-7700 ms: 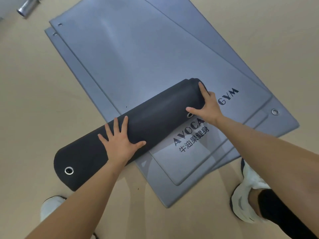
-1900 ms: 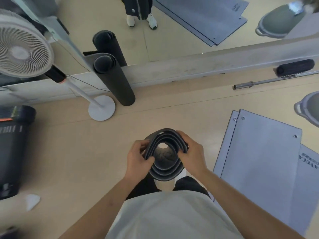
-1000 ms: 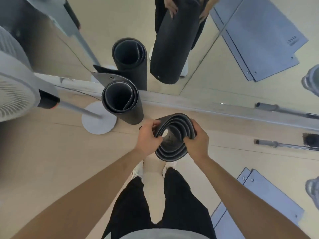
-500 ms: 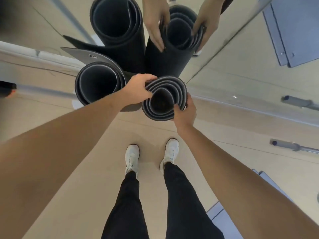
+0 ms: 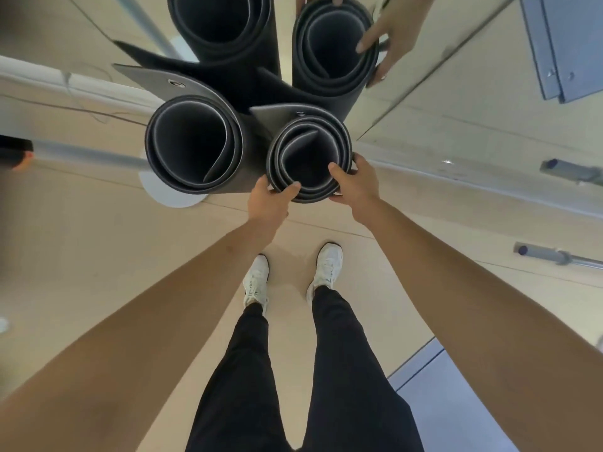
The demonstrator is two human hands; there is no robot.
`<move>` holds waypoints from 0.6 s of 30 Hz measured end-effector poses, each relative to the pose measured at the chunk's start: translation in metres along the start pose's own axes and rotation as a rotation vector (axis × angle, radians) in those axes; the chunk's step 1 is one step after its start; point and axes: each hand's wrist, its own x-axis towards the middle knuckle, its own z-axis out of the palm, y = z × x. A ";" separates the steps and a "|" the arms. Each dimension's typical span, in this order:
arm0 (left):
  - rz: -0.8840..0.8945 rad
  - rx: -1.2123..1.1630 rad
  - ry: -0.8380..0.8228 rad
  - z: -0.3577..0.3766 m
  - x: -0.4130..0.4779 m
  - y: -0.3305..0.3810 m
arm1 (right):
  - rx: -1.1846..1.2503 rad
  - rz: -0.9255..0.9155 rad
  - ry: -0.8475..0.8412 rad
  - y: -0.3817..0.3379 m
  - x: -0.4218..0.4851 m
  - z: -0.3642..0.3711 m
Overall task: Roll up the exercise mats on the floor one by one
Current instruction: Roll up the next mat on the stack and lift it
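**Beige gym floor, two rolled mats by the mirror**

Beige smooth floor [image 5: 98, 256] fills most of the picture. A big wall mirror [image 5: 456, 102] runs across the top. A person looks down at their own black trousers [image 5: 248, 370] and white shoes [image 5: 257, 282].

In the middle of the frame, above the shoes, is a dark grey rolled-up exercise mat [image 5: 310, 161]. It stands upright with its open end facing up, so the pale rings of the roll show. A loose corner with a small metal ring sticks out at its top. Its bottom end is hidden.

The left hand [image 5: 270, 200] grips the lower left rim of this roll. Its thumb hooks over the edge and its fingers [image 5: 262, 185] curl round the outside. The right hand [image 5: 355, 184] grips the lower right rim the same way.

Just to the left is a second dark grey rolled-up mat [image 5: 192, 148], wider and also upright. It is too close to tell if the two touch. No hand is on it. A white round stand base [image 5: 169, 197] peeks out under it.

The mirror shows both rolls and both hands again at the top. In the lower right corner a flat blue-grey mat [image 5: 456, 402] lies on the floor. A silver metal bar [image 5: 554, 256] lies at the right edge.
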 end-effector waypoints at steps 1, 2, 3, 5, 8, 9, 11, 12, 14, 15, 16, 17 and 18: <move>-0.027 -0.072 -0.011 0.001 0.003 0.001 | 0.008 0.013 -0.004 0.000 -0.002 0.001; -0.013 -0.084 -0.008 0.001 0.006 0.002 | 0.031 0.023 -0.012 0.001 -0.004 0.002; 0.023 -0.069 0.002 0.000 0.009 0.003 | 0.051 0.033 -0.023 0.001 -0.006 0.003; 0.084 -0.029 0.016 -0.004 0.014 0.009 | 0.097 0.031 -0.033 0.002 -0.010 0.006; 0.085 0.040 0.037 -0.015 0.028 0.014 | 0.193 0.056 -0.043 0.003 -0.017 0.016; 0.097 0.065 0.046 -0.021 0.040 0.007 | 0.216 0.079 -0.064 0.001 -0.021 0.019; 0.130 0.104 0.071 -0.031 0.065 -0.012 | 0.223 0.121 -0.121 -0.001 -0.029 0.022; 0.151 0.106 0.069 -0.035 0.070 -0.020 | 0.201 0.138 -0.140 -0.001 -0.031 0.021; 0.168 0.115 0.050 -0.037 0.046 -0.011 | 0.134 0.158 -0.149 0.001 -0.036 0.015; 0.171 0.113 0.034 -0.036 0.031 -0.004 | 0.109 0.163 -0.144 0.003 -0.039 0.011; 0.157 0.089 0.001 -0.035 0.022 -0.001 | 0.093 0.162 -0.143 0.006 -0.043 0.007; 0.134 0.073 -0.036 -0.034 0.016 -0.001 | 0.080 0.157 -0.144 0.009 -0.047 0.002; 0.119 0.080 -0.073 -0.033 0.010 0.000 | 0.075 0.154 -0.143 0.012 -0.052 -0.003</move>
